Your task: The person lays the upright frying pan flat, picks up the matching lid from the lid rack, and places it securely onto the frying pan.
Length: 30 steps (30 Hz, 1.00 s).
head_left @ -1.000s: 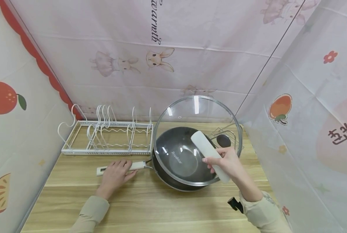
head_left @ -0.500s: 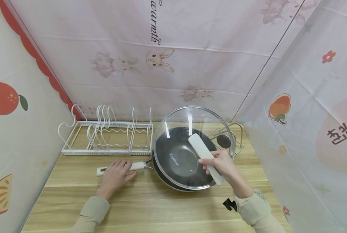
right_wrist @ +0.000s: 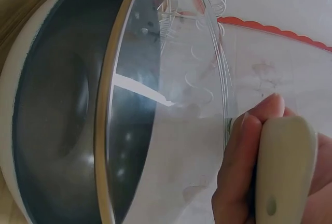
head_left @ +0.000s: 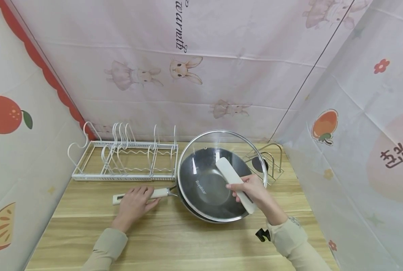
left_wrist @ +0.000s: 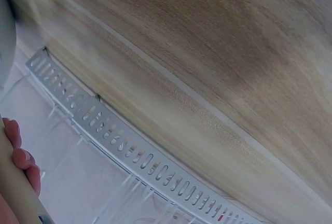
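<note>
A dark frying pan (head_left: 208, 177) with a cream outside stands on the wooden table, its long cream handle (head_left: 159, 193) pointing left. My left hand (head_left: 136, 202) grips that handle; in the left wrist view the fingers (left_wrist: 26, 159) curl round it at the left edge. My right hand (head_left: 252, 190) holds a glass lid (head_left: 221, 139) by its long white handle (head_left: 233, 180). The lid hangs tilted over the pan, overlapping most of it in the head view. From the right wrist, a gap shows between the lid's rim (right_wrist: 104, 120) and the pan's wall (right_wrist: 21, 79).
A white wire dish rack (head_left: 123, 176) stands behind the left hand, left of the pan. At the back right is a small metal wire rack (head_left: 276, 165) with a dark round piece (head_left: 259, 164), partly seen through the lid. Printed cloth walls (head_left: 147, 109) enclose the table.
My right hand has moved left and the lid with it, its far edge sinking lower, so it lies more squarely over the pan. The left hand has stayed on the pan handle.
</note>
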Each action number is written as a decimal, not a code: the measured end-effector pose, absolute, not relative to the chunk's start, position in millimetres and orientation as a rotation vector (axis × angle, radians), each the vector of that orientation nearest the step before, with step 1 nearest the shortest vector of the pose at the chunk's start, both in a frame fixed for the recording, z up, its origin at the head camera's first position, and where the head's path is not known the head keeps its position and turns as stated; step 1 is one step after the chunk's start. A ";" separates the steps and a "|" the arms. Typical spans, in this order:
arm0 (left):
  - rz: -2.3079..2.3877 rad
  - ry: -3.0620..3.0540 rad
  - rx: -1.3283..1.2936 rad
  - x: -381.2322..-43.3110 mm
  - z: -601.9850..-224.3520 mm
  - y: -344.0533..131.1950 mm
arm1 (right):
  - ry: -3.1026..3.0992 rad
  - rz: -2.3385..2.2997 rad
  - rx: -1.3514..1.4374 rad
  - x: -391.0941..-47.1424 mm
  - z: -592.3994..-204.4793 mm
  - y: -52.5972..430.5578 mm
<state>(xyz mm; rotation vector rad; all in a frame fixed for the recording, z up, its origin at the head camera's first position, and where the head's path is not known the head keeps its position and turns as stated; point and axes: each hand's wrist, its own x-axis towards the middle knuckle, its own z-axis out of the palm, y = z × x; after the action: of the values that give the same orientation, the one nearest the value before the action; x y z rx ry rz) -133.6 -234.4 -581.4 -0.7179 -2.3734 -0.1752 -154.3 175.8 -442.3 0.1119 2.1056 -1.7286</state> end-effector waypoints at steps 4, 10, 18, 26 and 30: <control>-0.178 -2.380 -0.722 -133.8 -581.4 -234.7 | 2.088 -1.714 0.110 -157.3 -447.9 175.0; -0.193 -2.399 -0.711 -133.0 -581.1 -235.3 | 2.032 -1.720 0.102 -162.6 -457.1 172.9; -0.208 -2.405 -0.711 -131.9 -583.0 -235.0 | 2.009 -1.672 0.134 -170.2 -465.9 172.7; -0.198 -2.393 -0.702 -133.2 -584.1 -234.8 | 1.986 -1.639 0.147 -179.4 -474.0 172.0; -0.197 -2.388 -0.706 -133.9 -583.5 -235.1 | 1.971 -1.628 0.154 -181.6 -475.6 170.3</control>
<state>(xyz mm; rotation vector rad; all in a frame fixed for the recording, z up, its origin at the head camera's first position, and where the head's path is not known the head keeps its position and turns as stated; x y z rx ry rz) -133.9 -235.1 -583.5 -0.7055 -2.3876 -0.1972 -181.6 170.3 -475.6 0.1544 1.9713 -1.6278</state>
